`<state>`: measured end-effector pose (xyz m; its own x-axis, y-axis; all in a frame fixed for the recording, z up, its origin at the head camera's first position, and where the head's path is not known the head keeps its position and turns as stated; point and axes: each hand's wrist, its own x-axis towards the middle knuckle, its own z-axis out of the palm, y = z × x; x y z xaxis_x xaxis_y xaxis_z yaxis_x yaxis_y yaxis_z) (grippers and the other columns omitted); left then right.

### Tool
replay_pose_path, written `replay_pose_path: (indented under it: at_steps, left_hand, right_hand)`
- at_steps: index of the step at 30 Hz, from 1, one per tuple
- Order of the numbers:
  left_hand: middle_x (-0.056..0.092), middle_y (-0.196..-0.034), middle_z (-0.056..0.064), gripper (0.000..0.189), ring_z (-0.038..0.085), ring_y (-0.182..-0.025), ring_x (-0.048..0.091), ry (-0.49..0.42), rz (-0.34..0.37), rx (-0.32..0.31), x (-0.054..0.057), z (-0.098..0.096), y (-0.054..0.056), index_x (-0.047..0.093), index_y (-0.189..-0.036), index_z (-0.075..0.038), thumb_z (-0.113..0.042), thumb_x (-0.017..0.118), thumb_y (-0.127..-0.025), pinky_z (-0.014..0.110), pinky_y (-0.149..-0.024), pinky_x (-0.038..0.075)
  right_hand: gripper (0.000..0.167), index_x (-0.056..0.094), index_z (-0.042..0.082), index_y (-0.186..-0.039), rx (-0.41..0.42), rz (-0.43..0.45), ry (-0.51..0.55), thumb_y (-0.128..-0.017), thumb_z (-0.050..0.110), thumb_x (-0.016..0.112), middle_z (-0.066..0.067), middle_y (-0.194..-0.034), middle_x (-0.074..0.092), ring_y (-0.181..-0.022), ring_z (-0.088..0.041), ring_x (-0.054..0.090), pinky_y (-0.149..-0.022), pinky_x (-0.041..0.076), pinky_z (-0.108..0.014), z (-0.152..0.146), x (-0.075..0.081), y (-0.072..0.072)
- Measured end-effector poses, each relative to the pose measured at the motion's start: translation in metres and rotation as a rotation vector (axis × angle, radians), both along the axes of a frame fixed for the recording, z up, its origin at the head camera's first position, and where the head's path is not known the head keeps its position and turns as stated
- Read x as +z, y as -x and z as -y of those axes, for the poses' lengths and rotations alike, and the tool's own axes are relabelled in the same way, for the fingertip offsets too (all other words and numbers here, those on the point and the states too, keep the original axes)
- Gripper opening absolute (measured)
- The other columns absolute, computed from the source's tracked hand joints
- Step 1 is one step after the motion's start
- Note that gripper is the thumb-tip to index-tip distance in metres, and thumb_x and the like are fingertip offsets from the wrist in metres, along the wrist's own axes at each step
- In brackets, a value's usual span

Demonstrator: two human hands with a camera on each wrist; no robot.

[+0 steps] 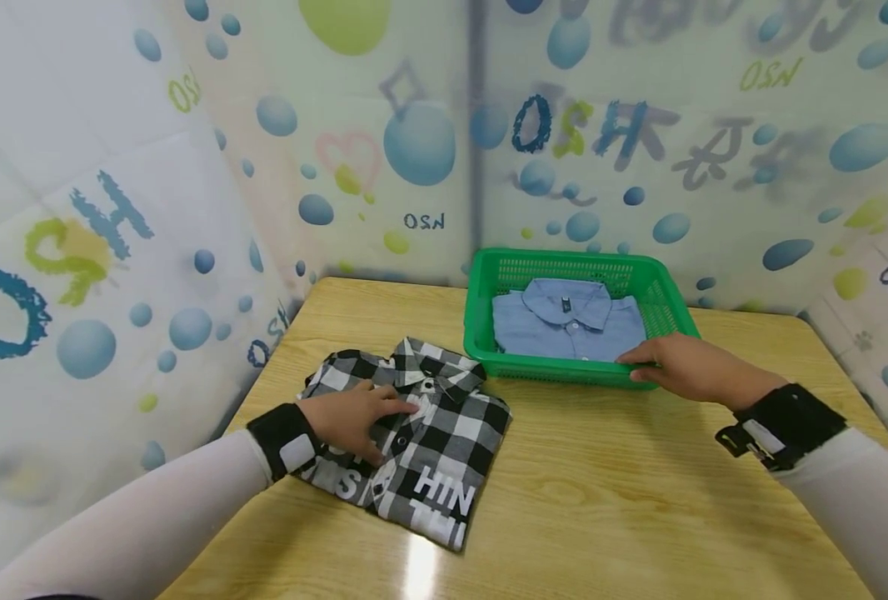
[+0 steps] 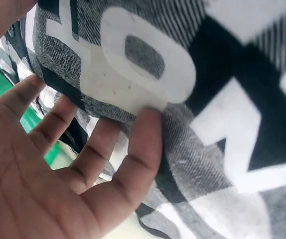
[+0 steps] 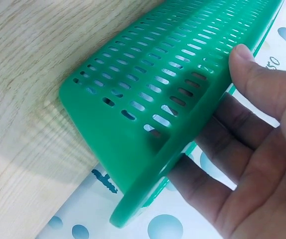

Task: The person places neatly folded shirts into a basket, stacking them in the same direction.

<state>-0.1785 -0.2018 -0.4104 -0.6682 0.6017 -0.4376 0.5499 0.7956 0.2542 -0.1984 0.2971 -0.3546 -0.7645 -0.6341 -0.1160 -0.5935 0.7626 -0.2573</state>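
Note:
A folded black-and-white plaid shirt [image 1: 451, 442], collar away from me and white lettering along its lower part, lies on the table. On its front rests my left hand [image 1: 350, 417], fingers spread and slightly bent. The left wrist view has those fingertips [image 2: 145, 122] against the shirt's checked cloth [image 2: 217, 129]. To the right, my right hand [image 1: 684, 367] grips the near right rim of a green plastic basket [image 1: 549, 367]. Thumb and fingers sit on opposite sides of that rim in the right wrist view. Inside the basket is a folded light-blue shirt [image 1: 571, 321], collar up.
Under everything is a light wood-grain table [image 1: 586, 500]. White wall covering [image 1: 354, 233] with blue and green dots and letters rises behind and at both sides. The basket stands near the table's back edge, just right of the plaid shirt.

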Motion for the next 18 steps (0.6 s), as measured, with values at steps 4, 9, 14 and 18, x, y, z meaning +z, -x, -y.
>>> replay_pose_path:
  at_steps: [4,9,14,18]
  left_hand:
    - [0.043,-0.157,0.004,0.087,0.035,-0.139,0.043,0.009,-0.009,-0.032,-0.003,-0.012,-0.009,0.041,-0.16,-0.033,-0.045,0.084,-0.086,0.053,-0.098,0.055]
    - [0.044,-0.154,-0.002,0.089,0.03,-0.137,0.043,-0.006,0.006,-0.051,-0.007,-0.026,-0.02,0.039,-0.16,-0.034,-0.051,0.083,-0.085,0.046,-0.094,0.056]
    - [0.046,-0.149,-0.004,0.091,0.021,-0.122,0.044,-0.008,-0.021,-0.103,-0.01,-0.039,-0.031,0.039,-0.16,-0.033,-0.056,0.083,-0.084,0.035,-0.084,0.056]
    - [0.047,-0.149,-0.003,0.092,0.021,-0.119,0.045,-0.006,-0.049,-0.141,-0.012,-0.051,-0.039,0.038,-0.16,-0.034,-0.057,0.083,-0.083,0.034,-0.079,0.056]
  right_hand:
    - [0.033,0.073,0.0,-0.128,-0.001,-0.009,0.005,-0.098,0.012,0.071,-0.015,-0.118,0.077,-0.11,-0.035,0.073,-0.088,0.06,-0.048,0.0,0.0,-0.001]
    - [0.032,0.072,0.0,-0.128,-0.007,-0.013,0.004,-0.098,0.011,0.07,-0.015,-0.118,0.077,-0.109,-0.036,0.073,-0.087,0.061,-0.049,0.0,-0.001,-0.002]
    - [0.032,0.072,0.0,-0.128,-0.011,-0.016,0.006,-0.099,0.012,0.07,-0.015,-0.117,0.077,-0.108,-0.035,0.073,-0.087,0.061,-0.049,0.001,-0.002,-0.002]
    - [0.032,0.072,0.0,-0.129,-0.02,-0.018,0.012,-0.099,0.011,0.069,-0.015,-0.118,0.076,-0.108,-0.035,0.073,-0.087,0.061,-0.048,0.0,-0.003,-0.003]
